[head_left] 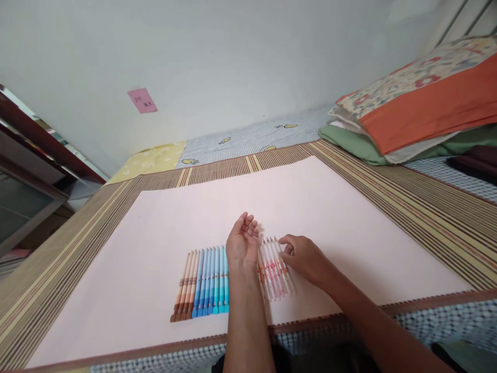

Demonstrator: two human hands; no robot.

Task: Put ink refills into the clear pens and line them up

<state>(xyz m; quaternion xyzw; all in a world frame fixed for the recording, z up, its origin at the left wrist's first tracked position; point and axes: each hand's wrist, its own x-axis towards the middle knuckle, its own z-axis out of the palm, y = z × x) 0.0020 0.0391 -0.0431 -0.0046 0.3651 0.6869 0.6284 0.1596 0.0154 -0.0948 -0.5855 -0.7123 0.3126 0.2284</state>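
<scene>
Slim pens lie side by side in a row with their tips pointing away from me. At the left are several brown-and-peach pens (186, 285), then several blue pens (204, 282) and turquoise pens (221, 285). White pens with pink-red patterns (272, 269) lie on the right. My left hand (243, 241) is over the middle of the row, palm up, fingers loosely curled and apart, holding nothing visible. Its forearm hides part of the row. At the right end, my right hand (303, 254) has its thumb and index finger bent against the outermost white pen near its tip.
Under the pens is a large pale pink sheet (155, 228) on a striped mat (392, 207). Folded bedding with an orange-edged floral pillow (430, 109) is at the back right. A pink note (142, 100) sticks to the wall (233, 57). A dark red frame (46, 134) stands at left.
</scene>
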